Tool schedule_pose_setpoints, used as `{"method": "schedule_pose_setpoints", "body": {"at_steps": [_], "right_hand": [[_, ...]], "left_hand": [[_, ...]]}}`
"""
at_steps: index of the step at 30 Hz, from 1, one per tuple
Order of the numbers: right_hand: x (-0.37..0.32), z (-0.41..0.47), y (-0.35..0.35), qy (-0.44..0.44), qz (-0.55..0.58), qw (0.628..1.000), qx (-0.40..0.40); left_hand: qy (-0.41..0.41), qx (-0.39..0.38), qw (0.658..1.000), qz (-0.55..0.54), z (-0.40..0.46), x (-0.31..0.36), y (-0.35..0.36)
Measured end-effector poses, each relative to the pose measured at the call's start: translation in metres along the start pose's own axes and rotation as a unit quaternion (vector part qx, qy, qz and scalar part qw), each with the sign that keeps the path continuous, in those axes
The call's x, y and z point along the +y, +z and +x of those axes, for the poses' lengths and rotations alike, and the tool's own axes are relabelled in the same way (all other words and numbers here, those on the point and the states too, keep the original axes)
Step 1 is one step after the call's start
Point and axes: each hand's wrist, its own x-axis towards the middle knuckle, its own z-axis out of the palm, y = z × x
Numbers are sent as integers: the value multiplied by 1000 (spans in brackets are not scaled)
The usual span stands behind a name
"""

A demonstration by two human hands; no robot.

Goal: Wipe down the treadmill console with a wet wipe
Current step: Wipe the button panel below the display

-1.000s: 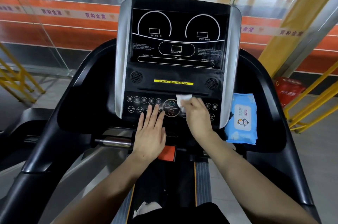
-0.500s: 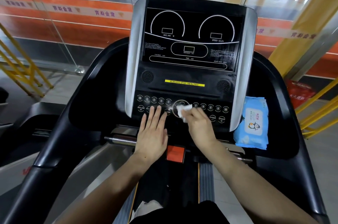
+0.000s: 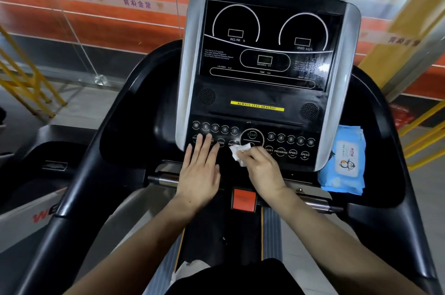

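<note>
The black treadmill console (image 3: 265, 92) with silver side trim fills the middle of the view, its button panel along the bottom. My right hand (image 3: 263, 169) is shut on a crumpled white wet wipe (image 3: 238, 153) and presses it on the panel just below the round START button. My left hand (image 3: 199, 172) lies flat with fingers spread on the left buttons, holding nothing.
A blue wet wipe pack (image 3: 344, 162) rests in the right side tray. An orange safety key block (image 3: 244, 199) sits below the console between my wrists. Black handrails (image 3: 79, 188) curve down both sides. Yellow railings (image 3: 21, 78) and a glass wall stand beyond.
My right hand has slid the wipe leftward and downward across the button panel, from right of the START button to below it. My left hand has stayed on the left buttons.
</note>
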Motion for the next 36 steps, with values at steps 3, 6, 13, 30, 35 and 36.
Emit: {"method": "schedule_pose_setpoints", "body": {"at_steps": [3,6,13,30,35,36], "right_hand": [[6,22,-5,-3,-5,1000,-8],[8,60,-11,58,-20,998,33],[-19,12,7,-6,2,1000,-22],[-23,47,-3,12,-30,999,-26],[-26,66,0,119,-30,991,58],[-35,62,5,102,-28,993,51]], "left_hand": [[-1,-1,1000,-6,0,-7,-1],[4,-13,1000,-11,-2,-9,-1],[11,-28,1000,-9,-8,-23,-2],[36,-23,999,1,2,-46,-24],[27,-24,999,-4,0,-53,-27],[24,-25,999,-7,-1,-56,-27]]}}
